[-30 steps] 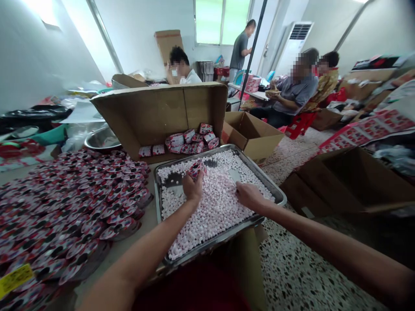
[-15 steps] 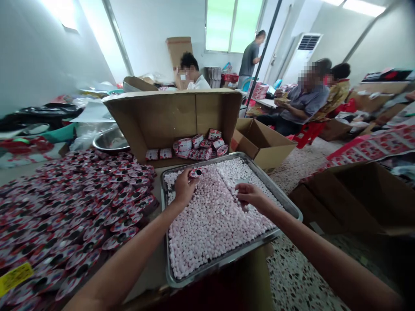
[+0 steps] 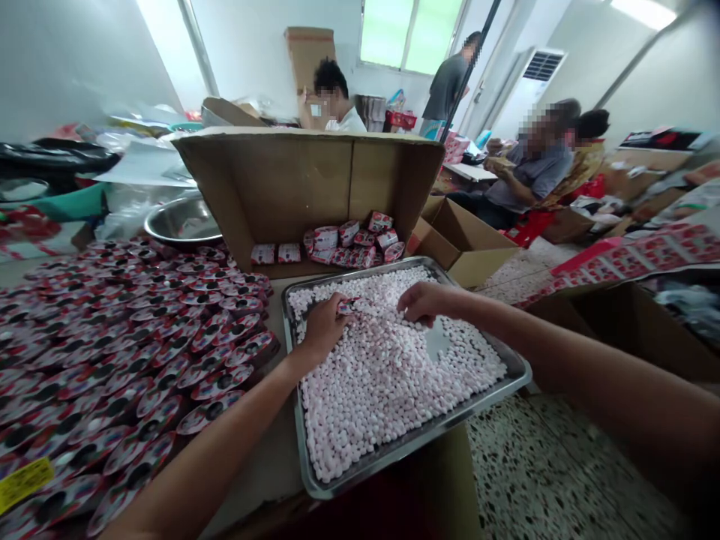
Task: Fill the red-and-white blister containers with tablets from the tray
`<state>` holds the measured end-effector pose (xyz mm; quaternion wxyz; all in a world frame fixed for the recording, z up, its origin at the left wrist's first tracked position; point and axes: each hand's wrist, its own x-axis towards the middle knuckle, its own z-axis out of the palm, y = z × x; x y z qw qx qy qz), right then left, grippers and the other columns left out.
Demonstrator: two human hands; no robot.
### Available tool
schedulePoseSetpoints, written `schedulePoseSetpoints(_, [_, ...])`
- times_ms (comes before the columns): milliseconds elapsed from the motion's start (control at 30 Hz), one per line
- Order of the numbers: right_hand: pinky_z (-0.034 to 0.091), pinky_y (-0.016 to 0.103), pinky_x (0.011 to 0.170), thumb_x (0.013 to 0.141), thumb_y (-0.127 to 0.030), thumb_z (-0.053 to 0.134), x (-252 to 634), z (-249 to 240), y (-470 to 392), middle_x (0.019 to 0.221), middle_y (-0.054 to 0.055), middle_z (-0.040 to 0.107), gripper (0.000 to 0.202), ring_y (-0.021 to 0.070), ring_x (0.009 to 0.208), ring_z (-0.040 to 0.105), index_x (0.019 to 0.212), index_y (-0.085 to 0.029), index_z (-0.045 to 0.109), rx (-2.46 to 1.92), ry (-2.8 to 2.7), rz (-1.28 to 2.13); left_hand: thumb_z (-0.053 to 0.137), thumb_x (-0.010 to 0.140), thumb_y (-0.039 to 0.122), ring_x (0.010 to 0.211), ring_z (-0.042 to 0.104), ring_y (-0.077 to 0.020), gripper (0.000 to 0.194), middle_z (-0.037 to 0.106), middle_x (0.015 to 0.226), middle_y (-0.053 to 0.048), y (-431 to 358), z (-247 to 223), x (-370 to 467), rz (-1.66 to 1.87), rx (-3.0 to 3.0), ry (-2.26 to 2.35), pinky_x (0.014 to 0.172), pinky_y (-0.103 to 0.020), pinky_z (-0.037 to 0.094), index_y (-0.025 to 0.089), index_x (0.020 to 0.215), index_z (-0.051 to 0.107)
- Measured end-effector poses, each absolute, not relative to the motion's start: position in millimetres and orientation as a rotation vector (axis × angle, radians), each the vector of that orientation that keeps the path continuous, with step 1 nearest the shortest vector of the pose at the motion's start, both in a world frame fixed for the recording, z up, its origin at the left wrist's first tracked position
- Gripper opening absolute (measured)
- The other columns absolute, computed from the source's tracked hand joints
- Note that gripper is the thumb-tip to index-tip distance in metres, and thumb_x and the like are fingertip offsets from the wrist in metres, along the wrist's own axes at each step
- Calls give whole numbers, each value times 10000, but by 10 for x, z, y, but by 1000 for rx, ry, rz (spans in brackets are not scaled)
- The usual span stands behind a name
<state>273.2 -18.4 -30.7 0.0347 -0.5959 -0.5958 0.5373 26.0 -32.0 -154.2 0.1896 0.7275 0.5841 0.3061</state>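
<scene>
A metal tray [image 3: 495, 391] holds a thick layer of small pale pink and white pieces [image 3: 365, 382]. Over its back left part, my left hand [image 3: 326, 326] is closed round a small printed packet [image 3: 347, 306], tilted among the pieces. My right hand [image 3: 423, 302] touches the pieces right of the packet, its fingers curled down; whether anything is between them is hidden. A bare patch of tray shows just below the right hand. Many red and white packets with dark round openings [image 3: 211, 411] stand in rows to the left.
Behind the tray, a cardboard box on its side [image 3: 292, 176] holds several printed packets [image 3: 337, 251]. An open carton [image 3: 478, 255] stands at its right, a metal bowl [image 3: 180, 221] at its left. Several people sit or stand farther back. A yellow label [image 3: 25, 484] lies at lower left.
My right hand has moved left and back, pushing pieces into a heap near the packet and baring some tray. The packet in my left hand has tipped toward them. The view has shifted slightly.
</scene>
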Motion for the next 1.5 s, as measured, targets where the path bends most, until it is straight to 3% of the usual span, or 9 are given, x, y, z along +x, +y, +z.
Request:
schedulePoseSetpoints(267, [430, 187, 444, 566, -171, 750, 2380, 212, 128, 535, -22, 618, 162, 82, 459, 524, 703, -139, 668, -2009, -2125, 1670, 689, 857, 298, 1088, 648, -242, 439, 697, 1202, -80, -311, -1595, 256, 931, 2287, 1421, 973, -341, 456, 237, 1279, 583])
schedulePoseSetpoints(433, [459, 210, 479, 613, -184, 715, 2682, 334, -7, 573, -13, 631, 131, 96, 487, 538, 733, -145, 681, -1977, -2141, 1622, 678, 860, 355, 1027, 672, -261, 396, 725, 1112, -95, -285, -1637, 278, 976, 2108, 1467, 913, -355, 498, 209, 1224, 629])
schedulePoseSetpoints(600, [441, 241, 503, 719, -156, 624, 3440, -229, -568, 595, 0, 642, 147, 137, 508, 580, 856, -161, 676, -2218, -2068, 1040, 680, 852, 316, 1028, 662, -238, 377, 703, 1136, -93, -261, -1721, 592, 1259, 1736, 1502, 927, -358, 502, 203, 1206, 615])
schedulePoseSetpoints(733, [418, 283, 621, 814, -145, 548, 3537, -921, -1028, 825, 114, 730, 198, 226, 760, 685, 969, -145, 672, -2354, -2321, 258, 647, 882, 364, 1063, 630, -224, 414, 662, 1168, -109, -345, -1848, 1064, 1486, 1542, 1494, 976, -372, 482, 195, 1253, 570])
schedulePoseSetpoints(800, [395, 296, 644, 861, -124, 484, 3382, -1141, -1143, 886, 147, 734, 244, 249, 825, 692, 1047, -127, 642, -2361, -2388, 124, 642, 887, 361, 1101, 603, -228, 420, 635, 1195, -119, -407, -1905, 1314, 1538, 1536, 1494, 1000, -383, 465, 195, 1263, 556])
schedulePoseSetpoints(1000, [328, 267, 615, 833, -153, 513, 3075, -1408, -982, 899, 95, 717, 156, 200, 814, 652, 958, -177, 602, -2196, -2161, 334, 632, 895, 347, 1130, 578, -224, 402, 603, 1215, -115, -420, -1851, 1960, 1571, 1476, 1390, 1010, -381, 458, 210, 1262, 545])
schedulePoseSetpoints(1133, [323, 226, 542, 713, -123, 517, 3230, -1526, -878, 631, -21, 570, 80, 135, 627, 568, 735, -198, 500, -2003, -1772, 769, 701, 834, 320, 1085, 589, -221, 373, 607, 1153, -106, -232, -1689, 1958, 1595, 1400, 1445, 987, -368, 471, 191, 1170, 602])
schedulePoseSetpoints(1267, [379, 212, 473, 679, -170, 524, 3445, -1411, -953, 536, -89, 416, 120, 108, 480, 475, 778, -215, 474, -1649, -1474, 1223, 738, 775, 212, 1041, 620, -203, 364, 649, 1127, -79, -5, -1530, 1451, 1516, 1546, 1433, 964, -332, 485, 183, 1122, 630])
schedulePoseSetpoints(1500, [417, 199, 486, 694, -246, 605, 3379, -784, -864, 616, -68, 497, 208, 83, 519, 481, 885, -197, 540, -1401, -1627, 1432, 734, 774, 185, 1027, 651, -202, 367, 702, 1110, -54, -6, -1414, 770, 1239, 1620, 1448, 963, -334, 492, 188, 1129, 642])
